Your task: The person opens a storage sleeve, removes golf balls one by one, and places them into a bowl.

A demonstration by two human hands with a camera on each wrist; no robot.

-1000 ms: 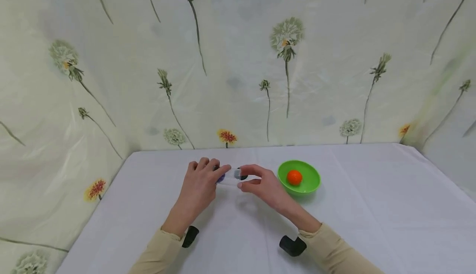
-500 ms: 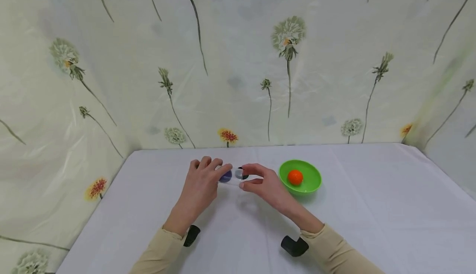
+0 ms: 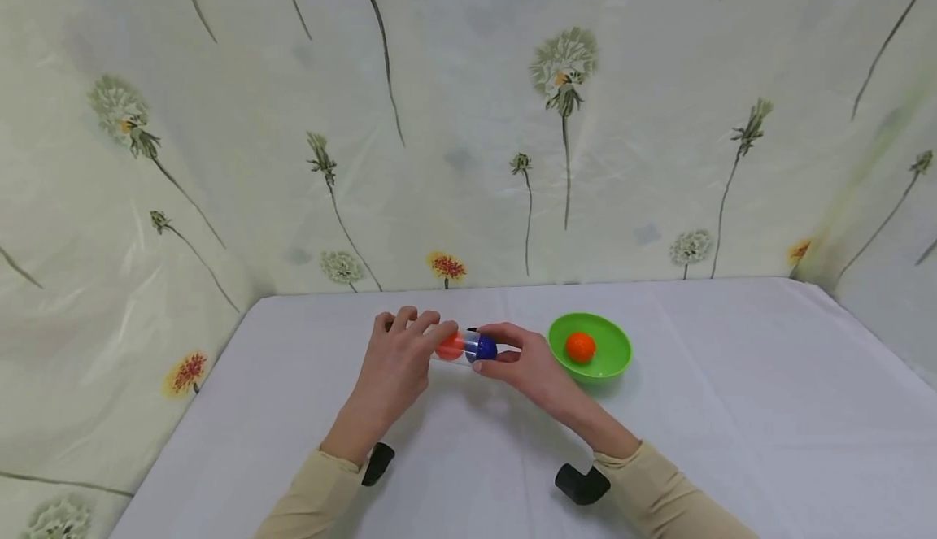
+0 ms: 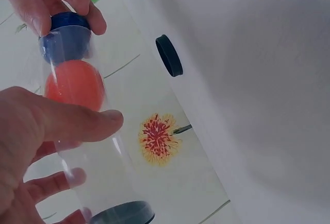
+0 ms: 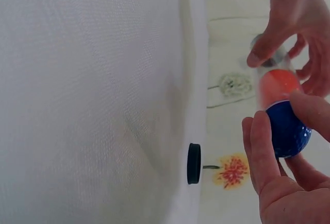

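Note:
My left hand [image 3: 395, 364] grips a clear plastic tube [image 4: 100, 167] with a dark cap at its far end. Inside, an orange ball [image 4: 76, 86] shows past the left thumb. Beyond it a blue ball [image 5: 285, 128] sits partly out of the tube's open end. The thumb and fingers of my right hand [image 3: 530, 364] pinch that ball at the mouth. On the table behind the right fingertips lies a black round lid [image 4: 169, 55], mostly hidden in the head view.
A green bowl [image 3: 615, 360] stands just right of my right hand, holding another orange ball [image 3: 580, 348]. White cloth covers the table [image 3: 703, 441]. Flower-patterned fabric [image 3: 468, 157] hangs behind it.
The blue ball has slid rightward through the tube to the open end at the right fingers. The orange ball now shows beside the left thumb. Both hands have barely moved.

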